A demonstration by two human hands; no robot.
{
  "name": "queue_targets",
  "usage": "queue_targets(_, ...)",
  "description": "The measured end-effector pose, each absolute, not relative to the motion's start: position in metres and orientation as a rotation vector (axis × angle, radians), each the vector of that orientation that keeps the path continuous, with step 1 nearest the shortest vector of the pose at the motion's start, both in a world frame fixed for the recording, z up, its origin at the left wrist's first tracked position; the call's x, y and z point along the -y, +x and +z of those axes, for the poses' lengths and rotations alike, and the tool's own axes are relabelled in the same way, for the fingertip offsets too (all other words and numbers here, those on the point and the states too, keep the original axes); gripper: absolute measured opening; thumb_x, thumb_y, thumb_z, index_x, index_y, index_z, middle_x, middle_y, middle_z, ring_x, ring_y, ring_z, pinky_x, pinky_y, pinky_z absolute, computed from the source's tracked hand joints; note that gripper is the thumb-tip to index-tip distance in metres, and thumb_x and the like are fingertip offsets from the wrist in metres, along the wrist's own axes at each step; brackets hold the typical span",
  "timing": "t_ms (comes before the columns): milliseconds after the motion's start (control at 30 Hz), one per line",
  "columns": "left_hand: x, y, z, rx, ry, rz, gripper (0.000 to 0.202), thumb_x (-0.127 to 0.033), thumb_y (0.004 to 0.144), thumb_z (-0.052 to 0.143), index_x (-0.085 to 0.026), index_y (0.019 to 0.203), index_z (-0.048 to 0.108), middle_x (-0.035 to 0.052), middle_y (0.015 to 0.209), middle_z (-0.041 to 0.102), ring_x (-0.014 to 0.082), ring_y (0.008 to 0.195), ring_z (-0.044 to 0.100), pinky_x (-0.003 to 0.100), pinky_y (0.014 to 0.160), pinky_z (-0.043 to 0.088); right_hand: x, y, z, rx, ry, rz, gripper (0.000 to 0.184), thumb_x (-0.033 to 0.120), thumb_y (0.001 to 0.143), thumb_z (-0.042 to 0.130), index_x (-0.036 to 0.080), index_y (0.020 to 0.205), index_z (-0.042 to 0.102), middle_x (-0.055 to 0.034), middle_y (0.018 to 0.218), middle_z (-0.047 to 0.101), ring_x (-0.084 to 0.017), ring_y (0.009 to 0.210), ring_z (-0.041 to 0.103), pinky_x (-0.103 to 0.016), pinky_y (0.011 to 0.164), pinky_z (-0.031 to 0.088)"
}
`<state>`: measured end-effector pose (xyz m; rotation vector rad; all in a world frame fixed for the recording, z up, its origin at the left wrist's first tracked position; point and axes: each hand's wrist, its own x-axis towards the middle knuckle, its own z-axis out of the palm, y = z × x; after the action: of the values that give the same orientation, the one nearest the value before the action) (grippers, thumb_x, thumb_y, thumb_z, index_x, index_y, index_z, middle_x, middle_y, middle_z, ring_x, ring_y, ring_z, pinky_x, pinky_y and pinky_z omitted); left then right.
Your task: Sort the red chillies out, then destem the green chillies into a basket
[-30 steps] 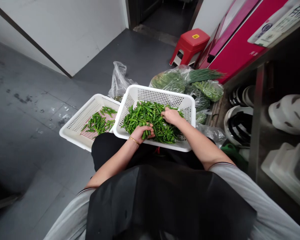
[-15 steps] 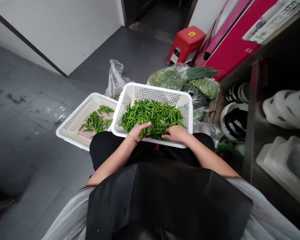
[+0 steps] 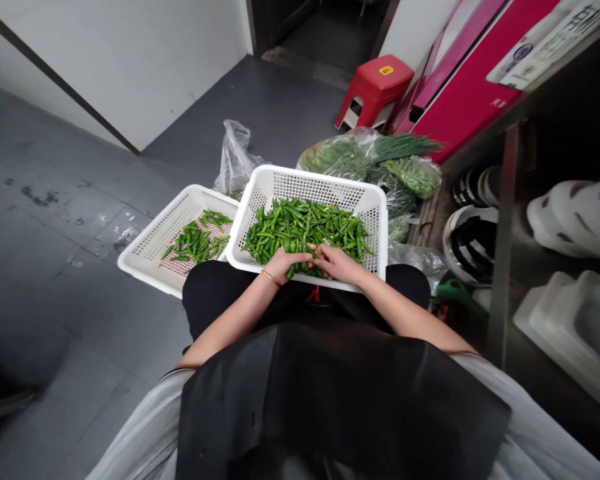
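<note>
On my lap rests a white perforated plastic basket (image 3: pixel 383 220), with a heap of green chili peppers (image 3: pixel 310 223) in it. My left hand (image 3: pixel 283 265), with a gold bangle at the wrist, is closed around several of the chilies at the near rim. My right hand (image 3: pixel 336 262) meets it there, fingertips pinched at the ends of the chilies by the left thumb. What exactly the right fingers pinch is too small to make out. To the left a second white basket (image 3: pixel 155 257) holds a smaller pile of green chilies (image 3: pixel 197 243).
Clear plastic bags of green vegetables (image 3: pixel 337 157) lie beyond the basket, beside an open plastic bag (image 3: pixel 235 157). A red stool (image 3: pixel 380 83) stands farther back. At right, a metal shelf (image 3: pixel 505 253) holds white containers (image 3: pixel 570 320).
My right hand has moved left, out of the chili heap, to the chilies in my left hand. My left hand has shifted slightly to the right.
</note>
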<state>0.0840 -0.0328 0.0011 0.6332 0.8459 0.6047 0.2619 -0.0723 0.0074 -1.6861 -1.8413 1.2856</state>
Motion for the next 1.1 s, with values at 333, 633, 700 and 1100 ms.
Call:
queue_targets(333, 0.042, 0.085, 0.009, -0.623, 0.465, 0.796, 0.035, -0.026, 0.059, 0.079, -0.015, 0.087, 0.062, 0.0001, 0.058, 0.063, 0.0131, 0.053, 0.059, 0.026, 0.058, 0.046, 0.079, 0.256, 0.027, 1.544, -1.307, 1.437, 0.035, 0.049, 0.089, 0.049, 0.019, 0.071, 0.052, 0.0071, 0.047, 0.047, -0.008, 0.039, 0.044, -0.021, 0.045, 0.038)
queue_targets(633, 0.035, 0.064, 0.013, -0.620, 0.310, 0.816, 0.019, -0.015, 0.064, 0.071, -0.015, 0.081, 0.062, 0.0032, 0.070, 0.068, 0.0155, 0.064, 0.065, 0.026, 0.061, 0.051, 0.065, 0.243, 0.069, 2.849, -1.074, 1.097, 0.031, 0.041, 0.095, 0.046, 0.022, 0.084, 0.068, -0.0025, 0.078, 0.068, -0.014, 0.066, 0.059, -0.024, 0.062, 0.039)
queue_targets(700, 0.030, 0.058, 0.014, -0.612, 0.277, 0.866, 0.015, -0.013, 0.064, 0.069, -0.014, 0.078, 0.062, 0.0071, 0.087, 0.072, 0.0189, 0.082, 0.069, 0.031, 0.076, 0.055, 0.043, 0.251, 0.066, 2.946, -1.439, 0.998, 0.040, 0.052, 0.094, 0.045, 0.022, 0.086, 0.071, -0.0047, 0.077, 0.069, -0.017, 0.068, 0.061, -0.026, 0.062, 0.040)
queue_targets(1100, 0.006, 0.054, 0.014, -0.869, 0.308, 0.802, 0.029, -0.007, 0.064, 0.069, -0.010, 0.092, 0.067, 0.0032, 0.068, 0.068, 0.0112, 0.059, 0.063, 0.032, 0.073, 0.057, -0.045, 0.252, -0.013, 2.252, -2.219, 0.472, 0.034, 0.031, 0.095, 0.043, 0.015, 0.100, 0.073, -0.0132, 0.108, 0.065, -0.021, 0.095, 0.062, -0.028, 0.080, 0.045)
